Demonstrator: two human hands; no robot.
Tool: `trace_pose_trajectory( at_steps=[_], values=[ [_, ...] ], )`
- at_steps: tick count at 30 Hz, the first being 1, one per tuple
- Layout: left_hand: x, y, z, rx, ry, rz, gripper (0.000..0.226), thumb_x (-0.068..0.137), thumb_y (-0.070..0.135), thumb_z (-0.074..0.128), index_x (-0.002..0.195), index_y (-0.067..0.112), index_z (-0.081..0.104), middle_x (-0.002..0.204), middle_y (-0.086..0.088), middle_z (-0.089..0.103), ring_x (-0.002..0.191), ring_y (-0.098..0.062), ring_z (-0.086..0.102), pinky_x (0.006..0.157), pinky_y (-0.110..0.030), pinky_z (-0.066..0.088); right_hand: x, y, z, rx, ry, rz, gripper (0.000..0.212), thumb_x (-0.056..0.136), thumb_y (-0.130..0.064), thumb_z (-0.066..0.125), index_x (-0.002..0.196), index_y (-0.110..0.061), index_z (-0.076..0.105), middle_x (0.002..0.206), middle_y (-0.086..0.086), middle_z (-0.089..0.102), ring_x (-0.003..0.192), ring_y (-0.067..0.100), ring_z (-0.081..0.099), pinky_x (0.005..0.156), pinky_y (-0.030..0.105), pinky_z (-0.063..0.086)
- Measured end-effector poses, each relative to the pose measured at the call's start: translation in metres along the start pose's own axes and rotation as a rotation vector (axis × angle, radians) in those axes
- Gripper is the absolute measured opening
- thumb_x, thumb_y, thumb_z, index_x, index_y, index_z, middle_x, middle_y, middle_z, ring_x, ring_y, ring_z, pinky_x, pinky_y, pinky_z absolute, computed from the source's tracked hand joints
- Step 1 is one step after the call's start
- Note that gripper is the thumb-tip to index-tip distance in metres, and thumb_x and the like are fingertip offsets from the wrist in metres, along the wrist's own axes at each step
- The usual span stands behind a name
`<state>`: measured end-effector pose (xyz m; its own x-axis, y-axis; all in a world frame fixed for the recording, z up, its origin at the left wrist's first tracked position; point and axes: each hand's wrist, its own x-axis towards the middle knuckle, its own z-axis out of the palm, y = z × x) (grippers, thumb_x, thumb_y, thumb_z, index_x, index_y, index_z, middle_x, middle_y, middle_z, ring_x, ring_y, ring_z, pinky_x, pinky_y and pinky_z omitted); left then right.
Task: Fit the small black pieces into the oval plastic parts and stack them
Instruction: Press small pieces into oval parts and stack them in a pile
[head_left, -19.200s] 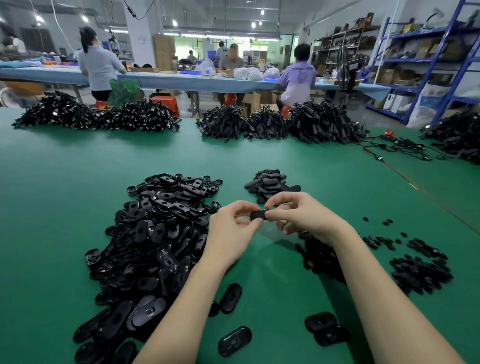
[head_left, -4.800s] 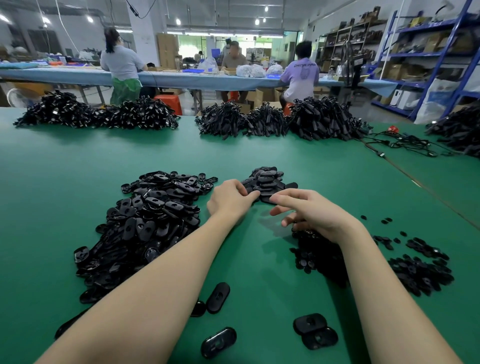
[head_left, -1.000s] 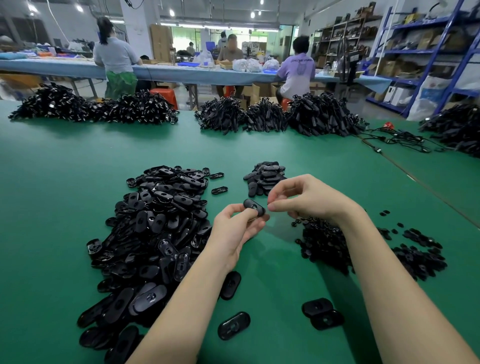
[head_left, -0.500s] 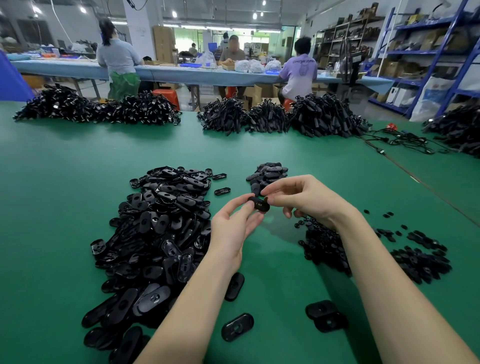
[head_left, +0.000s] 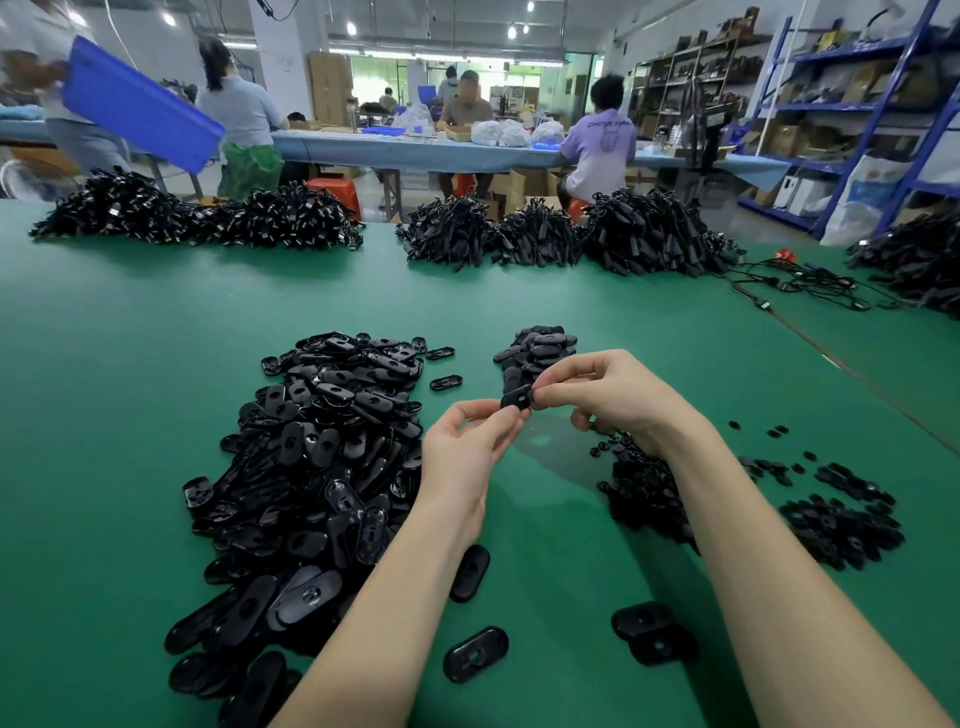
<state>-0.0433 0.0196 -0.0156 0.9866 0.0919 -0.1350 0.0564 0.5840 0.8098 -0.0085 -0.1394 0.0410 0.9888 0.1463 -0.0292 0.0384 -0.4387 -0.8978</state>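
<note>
Above the green table (head_left: 156, 364) both hands meet on one black oval plastic part (head_left: 516, 399). My left hand (head_left: 467, 452) pinches its near end between thumb and fingers. My right hand (head_left: 608, 395) pinches its right end with thumb and forefinger; whether a small black piece sits under those fingertips I cannot tell. A big heap of loose oval parts (head_left: 322, 457) lies to the left. A small stack of oval parts (head_left: 537, 351) sits just beyond the hands. Small black pieces (head_left: 644, 493) lie heaped under my right wrist, with more (head_left: 841, 525) further right.
Single oval parts (head_left: 475, 653) and an overlapping pair (head_left: 652, 631) lie near the front edge. Bundles of black cables (head_left: 545, 239) line the far side, with loose wires (head_left: 810, 286) at the right. People work at a far bench; one carries a blue tray (head_left: 140, 104).
The hands have closed on the oval part, which is turned slightly, and my right fingertips now press against its end. The blue tray has come further into view at the far left.
</note>
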Motion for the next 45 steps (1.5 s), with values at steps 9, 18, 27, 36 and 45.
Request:
trace_pose_trajectory(
  at_steps=[9, 18, 27, 36, 45],
  values=[
    [0.000, -0.001, -0.003, 0.175, -0.012, 0.075, 0.015, 0.084, -0.002, 0.074, 0.087, 0.009, 0.063, 0.090, -0.013, 0.078, 0.084, -0.016, 0.073, 0.080, -0.022, 0.056, 0.000, 0.000, 0.003, -0.008, -0.022, -0.023, 0.005, 0.082, -0.019, 0.082, 0.079, -0.022, 0.081, 0.068, -0.001, 0.066, 0.048, 0.009, 0.038, 0.046, 0.018, 0.030],
    [-0.002, 0.000, -0.007, 0.328, -0.044, 0.142, 0.018, 0.082, 0.003, 0.080, 0.086, 0.008, 0.063, 0.078, -0.004, 0.076, 0.068, -0.007, 0.067, 0.067, -0.015, 0.051, 0.002, 0.002, 0.004, -0.051, -0.011, -0.030, 0.003, 0.082, -0.020, 0.083, 0.083, -0.018, 0.081, 0.057, -0.009, 0.064, 0.045, 0.000, 0.041, 0.047, 0.013, 0.033],
    [-0.001, 0.005, -0.010, 0.386, -0.120, 0.104, 0.019, 0.087, 0.002, 0.072, 0.086, 0.012, 0.056, 0.084, -0.009, 0.077, 0.070, -0.012, 0.067, 0.074, -0.019, 0.054, 0.002, 0.006, -0.001, 0.004, -0.073, 0.049, 0.013, 0.076, -0.026, 0.089, 0.085, -0.026, 0.080, 0.078, -0.002, 0.073, 0.053, 0.009, 0.050, 0.049, 0.022, 0.033],
    [0.003, 0.014, -0.016, 0.310, -0.202, -0.012, 0.019, 0.089, 0.000, 0.069, 0.104, 0.011, 0.066, 0.085, -0.013, 0.076, 0.071, -0.015, 0.068, 0.073, -0.021, 0.055, 0.001, 0.010, 0.004, 0.076, -0.170, 0.031, 0.017, 0.074, -0.023, 0.090, 0.082, -0.020, 0.076, 0.064, -0.005, 0.060, 0.053, 0.009, 0.048, 0.045, 0.018, 0.034],
    [0.005, 0.011, -0.014, 0.334, -0.112, 0.029, 0.016, 0.086, -0.006, 0.070, 0.100, 0.000, 0.069, 0.078, -0.010, 0.075, 0.064, -0.012, 0.068, 0.068, -0.018, 0.055, 0.005, 0.006, 0.010, -0.039, -0.102, -0.006, 0.009, 0.077, -0.017, 0.084, 0.077, -0.018, 0.075, 0.064, -0.004, 0.065, 0.049, 0.009, 0.048, 0.045, 0.018, 0.036]
  ],
)
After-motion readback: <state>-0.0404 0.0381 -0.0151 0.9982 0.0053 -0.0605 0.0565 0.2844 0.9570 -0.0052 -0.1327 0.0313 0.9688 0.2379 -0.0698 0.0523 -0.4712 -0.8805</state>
